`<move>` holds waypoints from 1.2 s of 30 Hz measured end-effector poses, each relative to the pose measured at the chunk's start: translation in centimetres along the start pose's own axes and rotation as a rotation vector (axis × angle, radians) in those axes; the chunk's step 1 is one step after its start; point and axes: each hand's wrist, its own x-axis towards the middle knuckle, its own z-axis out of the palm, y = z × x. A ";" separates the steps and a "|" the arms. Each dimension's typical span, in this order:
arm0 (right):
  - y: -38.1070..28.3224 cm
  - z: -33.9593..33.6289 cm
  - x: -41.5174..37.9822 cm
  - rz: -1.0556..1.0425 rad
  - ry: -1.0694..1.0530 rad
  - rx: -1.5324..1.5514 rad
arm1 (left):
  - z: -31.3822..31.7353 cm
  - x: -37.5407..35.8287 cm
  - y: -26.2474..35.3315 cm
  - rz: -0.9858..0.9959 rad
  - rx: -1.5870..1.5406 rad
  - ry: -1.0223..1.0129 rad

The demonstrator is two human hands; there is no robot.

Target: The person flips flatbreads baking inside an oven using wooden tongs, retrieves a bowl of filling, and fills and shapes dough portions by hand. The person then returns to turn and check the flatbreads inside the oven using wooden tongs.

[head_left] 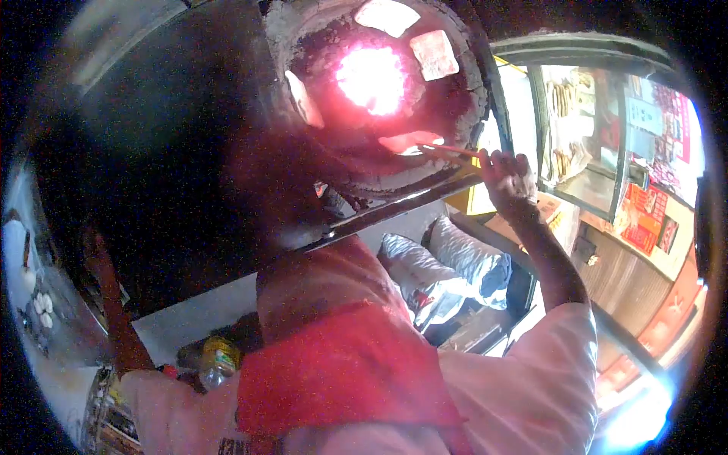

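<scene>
Hot red coals glow deep in the round clay oven (379,83). My right hand (506,178) pinches long red tongs (447,152), their tips at a flat bread (406,142) on the near wall. I should grip gently and keep my arm high.

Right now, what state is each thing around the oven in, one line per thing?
Oven: open, glowing bright inside.
Flatbreads: stuck to the inner wall, pale.
Stick: held in the right hand, tip at the oven's rim.
Right hand: raised, closed on the stick.
Left hand: out of view.
Bottle: upright, low on the left.
Cloths: bundled below the oven.
</scene>
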 end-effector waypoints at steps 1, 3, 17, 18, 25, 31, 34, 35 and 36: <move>-0.7 0.1 0.2 0.168 -0.128 0.127 | 0.0 0.2 0.1 -0.005 -0.021 -0.004; -2.5 -0.9 -0.1 0.134 -0.138 0.102 | 0.0 0.5 0.2 -0.019 -0.054 -0.013; -14.9 -6.1 1.9 0.373 -0.139 0.201 | -0.9 1.8 3.0 -0.018 -0.299 0.040; -14.0 -7.7 1.9 0.438 -0.230 0.329 | -1.0 1.8 3.3 -0.059 -0.321 0.019; -15.9 -7.4 -5.9 0.915 -0.001 0.802 | -2.6 1.7 4.9 -0.350 -0.470 -0.058; -24.9 -1.5 -21.0 1.456 -0.281 1.011 | -2.4 1.7 9.2 -0.559 -0.721 -0.088; -31.4 3.0 -29.8 1.454 -0.660 1.077 | -0.9 1.2 8.6 -0.674 -0.874 -0.141; -31.5 2.2 -29.5 1.501 -0.765 1.149 | 1.5 2.1 4.5 -0.838 -0.879 -0.084; -31.4 1.3 -28.6 1.544 -0.868 1.224 | 2.5 3.4 2.5 -0.995 -0.887 -0.023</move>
